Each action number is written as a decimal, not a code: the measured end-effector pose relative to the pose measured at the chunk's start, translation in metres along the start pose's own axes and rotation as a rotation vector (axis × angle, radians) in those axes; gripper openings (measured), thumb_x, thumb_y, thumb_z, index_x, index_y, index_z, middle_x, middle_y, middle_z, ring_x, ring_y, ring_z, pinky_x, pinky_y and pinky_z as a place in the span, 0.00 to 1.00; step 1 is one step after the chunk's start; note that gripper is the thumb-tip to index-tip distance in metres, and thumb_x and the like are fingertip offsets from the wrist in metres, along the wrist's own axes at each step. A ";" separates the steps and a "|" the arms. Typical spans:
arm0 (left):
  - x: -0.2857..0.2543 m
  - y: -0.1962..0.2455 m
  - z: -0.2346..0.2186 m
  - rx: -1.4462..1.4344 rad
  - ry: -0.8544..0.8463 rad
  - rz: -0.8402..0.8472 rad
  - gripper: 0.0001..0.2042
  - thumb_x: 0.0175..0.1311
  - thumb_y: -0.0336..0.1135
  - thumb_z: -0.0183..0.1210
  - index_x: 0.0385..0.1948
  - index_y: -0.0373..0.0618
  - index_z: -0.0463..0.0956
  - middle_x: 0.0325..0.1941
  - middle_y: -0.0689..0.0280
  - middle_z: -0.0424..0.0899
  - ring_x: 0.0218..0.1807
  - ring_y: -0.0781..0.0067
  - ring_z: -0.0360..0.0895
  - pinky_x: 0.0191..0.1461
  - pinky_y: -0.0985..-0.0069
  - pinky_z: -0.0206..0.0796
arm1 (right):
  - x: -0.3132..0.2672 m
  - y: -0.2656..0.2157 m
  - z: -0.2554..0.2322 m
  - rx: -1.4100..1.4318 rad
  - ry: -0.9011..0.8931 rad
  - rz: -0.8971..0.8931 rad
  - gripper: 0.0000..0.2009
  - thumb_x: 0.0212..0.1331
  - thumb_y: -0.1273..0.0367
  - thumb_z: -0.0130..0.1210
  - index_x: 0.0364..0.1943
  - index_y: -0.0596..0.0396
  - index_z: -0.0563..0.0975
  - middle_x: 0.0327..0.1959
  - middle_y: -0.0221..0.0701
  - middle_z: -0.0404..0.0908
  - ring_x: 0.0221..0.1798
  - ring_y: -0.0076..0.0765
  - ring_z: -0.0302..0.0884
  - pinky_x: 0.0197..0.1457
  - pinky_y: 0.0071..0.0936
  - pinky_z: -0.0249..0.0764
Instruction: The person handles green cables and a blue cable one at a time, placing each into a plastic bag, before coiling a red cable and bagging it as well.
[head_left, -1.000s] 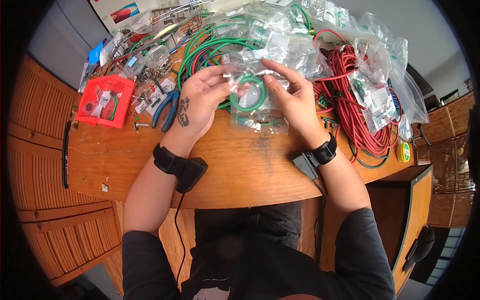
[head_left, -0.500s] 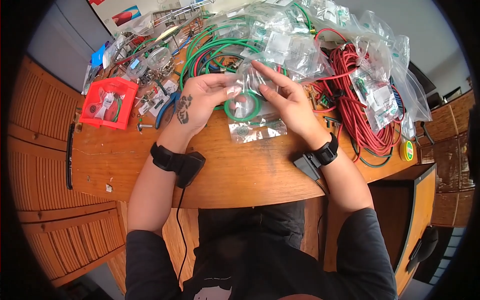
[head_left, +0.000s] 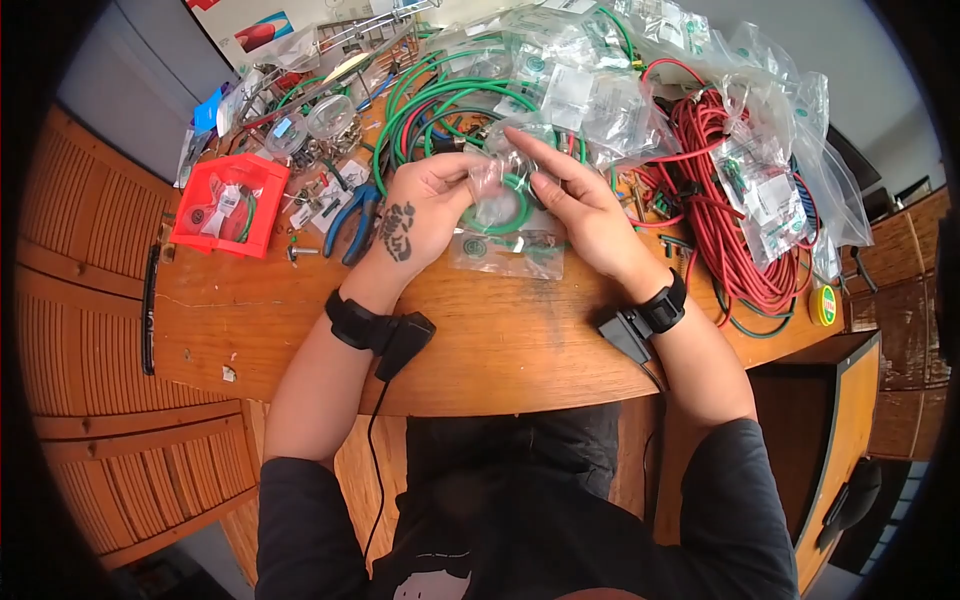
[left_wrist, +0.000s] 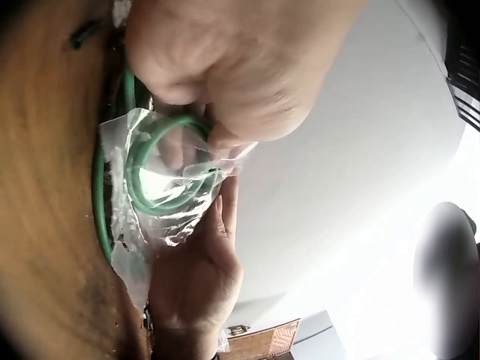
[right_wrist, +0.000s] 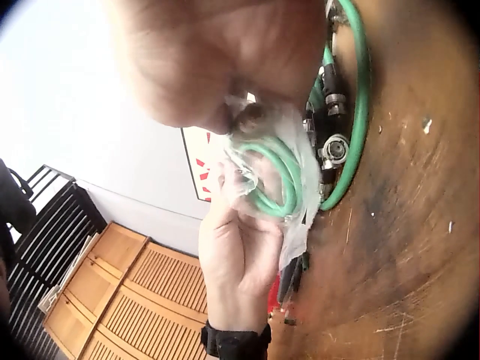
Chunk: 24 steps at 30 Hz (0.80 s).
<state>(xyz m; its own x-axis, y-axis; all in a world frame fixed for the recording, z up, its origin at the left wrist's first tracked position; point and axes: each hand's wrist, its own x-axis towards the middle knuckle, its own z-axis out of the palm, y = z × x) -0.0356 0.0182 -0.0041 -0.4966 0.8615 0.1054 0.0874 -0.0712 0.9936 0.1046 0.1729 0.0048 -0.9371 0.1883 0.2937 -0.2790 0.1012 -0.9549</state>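
Observation:
A clear plastic bag (head_left: 508, 262) with a coil of green cable (head_left: 497, 229) inside is held between both hands, over the desk's middle. My left hand (head_left: 428, 205) pinches its upper left side, thumb toward the coil. On the other side my right hand (head_left: 592, 212) pinches the top right part, with its index finger stretched out long. The plastic is bunched between the hands, and its flat lower end hangs toward me. In the left wrist view the coil (left_wrist: 174, 161) shows through the creased film. The right wrist view shows the left fingers behind the bag (right_wrist: 296, 176).
On the left stand a red bin (head_left: 262, 215) holding bagged parts and blue-handled pliers (head_left: 352, 222). Green cables (head_left: 395, 130) and more clear bags (head_left: 600, 100) are heaped behind the hands. A red cable bundle (head_left: 730, 220) and a small yellow-green tin (head_left: 823, 305) lie at the right.
The bag has come slightly nearer to me, and its upper part has gone from spread out to bunched between the hands. Both hands still hold it. The head view has shifted slightly.

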 end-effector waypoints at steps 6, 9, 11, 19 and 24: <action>-0.001 0.008 0.003 -0.038 -0.064 0.101 0.15 0.70 0.21 0.48 0.56 0.34 0.73 0.55 0.60 0.81 0.50 0.75 0.80 0.57 0.79 0.70 | 0.002 0.003 -0.004 0.039 0.054 0.001 0.22 0.72 0.74 0.43 0.69 0.57 0.64 0.71 0.33 0.65 0.73 0.29 0.58 0.74 0.26 0.54; -0.001 0.013 0.006 -0.065 -0.045 0.034 0.15 0.70 0.19 0.47 0.57 0.34 0.72 0.55 0.58 0.80 0.53 0.71 0.80 0.58 0.77 0.71 | 0.004 0.004 -0.010 0.262 0.117 0.090 0.22 0.71 0.74 0.44 0.68 0.57 0.65 0.70 0.33 0.66 0.71 0.28 0.60 0.73 0.26 0.56; -0.006 0.020 0.012 -0.143 -0.009 0.072 0.16 0.69 0.18 0.48 0.57 0.34 0.72 0.54 0.56 0.80 0.54 0.68 0.81 0.58 0.76 0.72 | 0.004 0.008 -0.009 0.273 0.140 0.083 0.21 0.71 0.74 0.45 0.67 0.58 0.66 0.68 0.33 0.68 0.69 0.27 0.63 0.72 0.26 0.57; -0.002 0.015 -0.002 -0.032 0.188 0.011 0.14 0.63 0.21 0.59 0.51 0.31 0.76 0.44 0.58 0.85 0.47 0.69 0.84 0.48 0.77 0.76 | 0.002 -0.005 -0.010 0.591 0.049 0.169 0.20 0.72 0.71 0.46 0.66 0.58 0.67 0.66 0.33 0.69 0.67 0.29 0.66 0.69 0.29 0.63; -0.005 0.006 0.003 0.141 0.218 0.130 0.13 0.62 0.24 0.62 0.48 0.32 0.78 0.44 0.58 0.86 0.43 0.74 0.83 0.48 0.79 0.74 | 0.002 0.002 -0.003 0.403 0.028 0.145 0.19 0.71 0.72 0.47 0.65 0.58 0.69 0.65 0.33 0.72 0.64 0.26 0.68 0.68 0.26 0.64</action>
<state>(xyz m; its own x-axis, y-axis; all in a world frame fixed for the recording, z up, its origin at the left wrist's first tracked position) -0.0301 0.0150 0.0011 -0.6461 0.7200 0.2533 0.2743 -0.0906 0.9574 0.1031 0.1760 0.0037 -0.9682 0.1995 0.1507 -0.2093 -0.3173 -0.9249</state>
